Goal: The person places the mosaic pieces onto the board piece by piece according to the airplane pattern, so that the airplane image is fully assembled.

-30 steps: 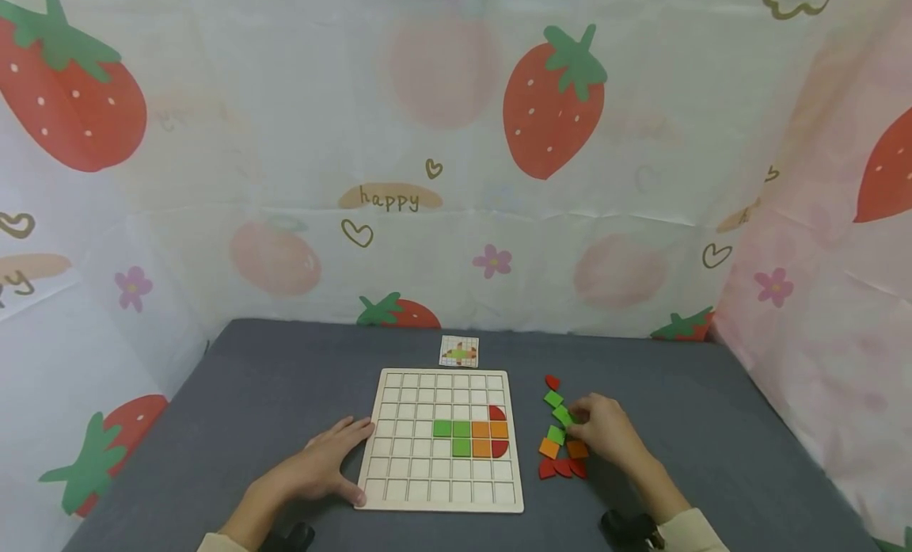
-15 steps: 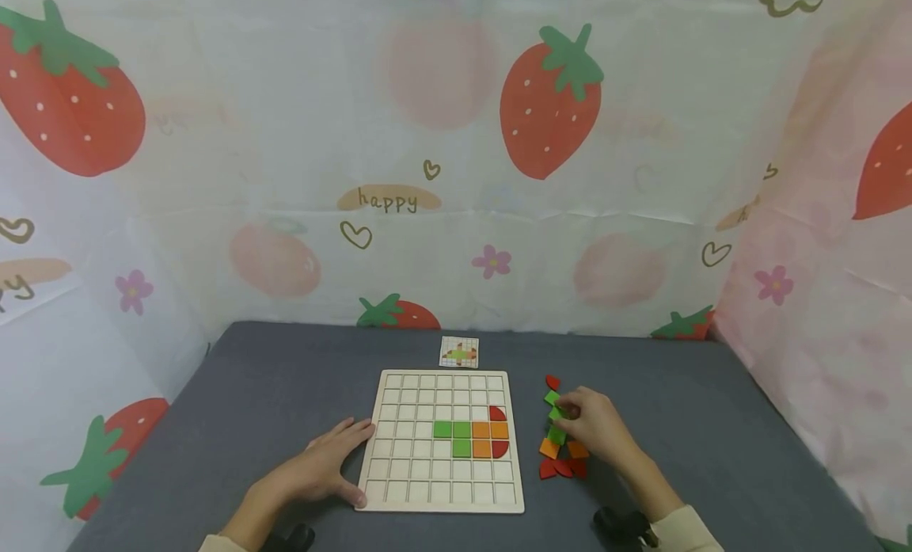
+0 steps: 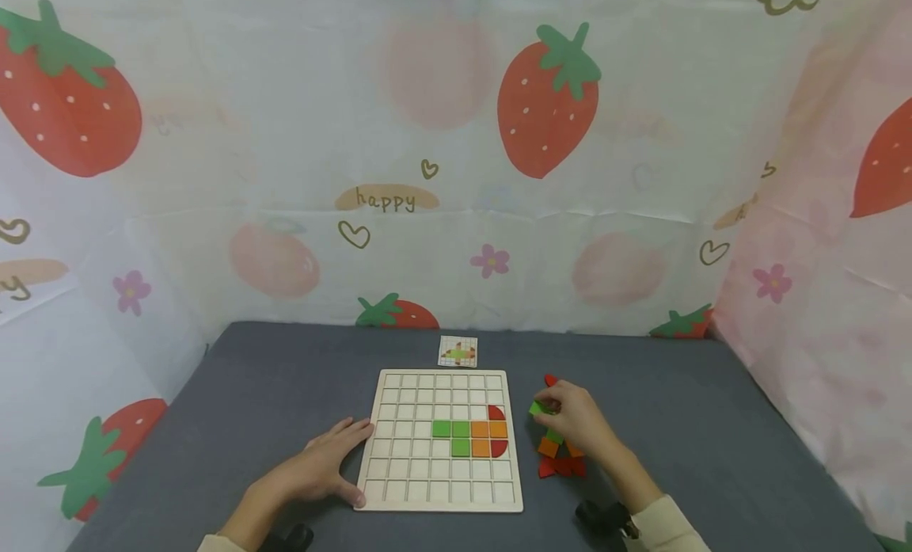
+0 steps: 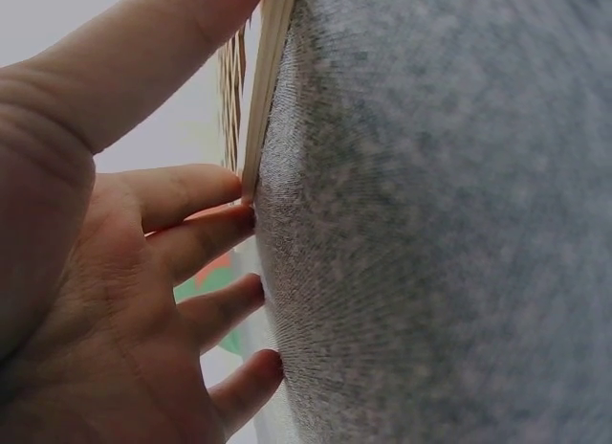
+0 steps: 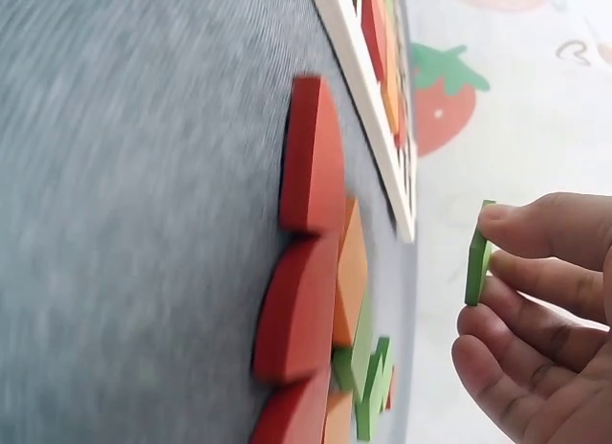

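Observation:
In the head view my right hand (image 3: pixel 580 421) pinches a green square tile (image 3: pixel 537 408) right of the board; in the right wrist view the green tile (image 5: pixel 476 264) sits between thumb and fingertips, raised off the table. My left hand (image 3: pixel 313 469) rests with spread fingers along the left edge of the wooden grid board (image 3: pixel 416 469). Its thumb touches the lower left corner. In the left wrist view these fingers reach the board's side (image 4: pixel 263 99). On the board lie green squares (image 3: pixel 461 447), orange squares (image 3: pixel 480 429) and two red rounded pieces (image 3: pixel 499 448).
Beside the board's right edge lie loose pieces: several red ones (image 3: pixel 547 466), orange squares (image 3: pixel 548 447) and green squares (image 3: pixel 554 437), partly hidden by the right hand. A small pattern card (image 3: pixel 458 352) lies behind the board. Strawberry-printed cloth (image 3: pixel 399 259) backs the grey table (image 3: pixel 299 362).
My right hand has moved left and slightly away from me, from the loose tiles toward the board, with a green square tile between its fingers. The left hand stays in place.

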Demonstrator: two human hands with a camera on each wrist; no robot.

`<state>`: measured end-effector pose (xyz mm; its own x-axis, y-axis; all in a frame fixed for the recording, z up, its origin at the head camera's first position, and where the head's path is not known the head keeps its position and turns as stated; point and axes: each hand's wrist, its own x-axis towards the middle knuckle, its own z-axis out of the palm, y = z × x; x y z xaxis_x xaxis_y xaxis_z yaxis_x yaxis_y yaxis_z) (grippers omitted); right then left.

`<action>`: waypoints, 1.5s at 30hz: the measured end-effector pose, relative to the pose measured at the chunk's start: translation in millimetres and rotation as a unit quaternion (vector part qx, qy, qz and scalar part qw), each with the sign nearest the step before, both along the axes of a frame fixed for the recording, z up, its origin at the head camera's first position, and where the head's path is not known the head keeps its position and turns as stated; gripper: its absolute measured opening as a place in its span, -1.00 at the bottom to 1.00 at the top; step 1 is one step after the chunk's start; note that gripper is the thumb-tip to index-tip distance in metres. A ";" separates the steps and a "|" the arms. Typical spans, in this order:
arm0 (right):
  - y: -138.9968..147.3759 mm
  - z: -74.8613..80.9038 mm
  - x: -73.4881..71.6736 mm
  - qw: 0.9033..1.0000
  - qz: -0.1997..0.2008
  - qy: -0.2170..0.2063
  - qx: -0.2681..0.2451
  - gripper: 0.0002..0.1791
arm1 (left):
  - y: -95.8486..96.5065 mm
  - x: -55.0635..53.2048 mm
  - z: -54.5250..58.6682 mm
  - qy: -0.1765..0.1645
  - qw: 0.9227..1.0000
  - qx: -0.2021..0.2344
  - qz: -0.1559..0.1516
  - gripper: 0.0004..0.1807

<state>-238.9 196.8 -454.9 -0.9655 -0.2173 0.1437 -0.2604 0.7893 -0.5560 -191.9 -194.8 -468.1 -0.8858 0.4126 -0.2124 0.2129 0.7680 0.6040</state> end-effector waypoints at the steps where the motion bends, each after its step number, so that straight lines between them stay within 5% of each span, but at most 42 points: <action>1: -2.7 -0.2 -0.2 1.000 0.000 -0.001 -0.001 -0.73 | 0.0 0.0 0.1 0.000 1.000 -0.001 0.001 0.18; 9: -20.8 -1.4 -0.4 1.000 0.005 -0.004 -0.017 -0.74 | 1.0 1.5 2.8 0.004 1.000 -0.007 0.001 0.17; 23: -42.5 -4.7 6.0 0.997 0.073 -0.002 -0.031 -0.74 | -3.9 0.2 3.4 -0.002 0.999 -0.014 -0.037 0.14; 45: -81.8 -0.7 7.6 0.986 0.161 0.007 -0.032 -0.72 | -2.4 -1.4 6.6 -0.006 0.999 -0.017 -0.026 0.12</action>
<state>-231.3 115.0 -455.6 -0.8454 -0.5033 0.1791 -0.5000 0.6275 -0.5969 -193.4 -197.2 -461.5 -0.8605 0.4509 -0.2373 0.2467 0.7762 0.5802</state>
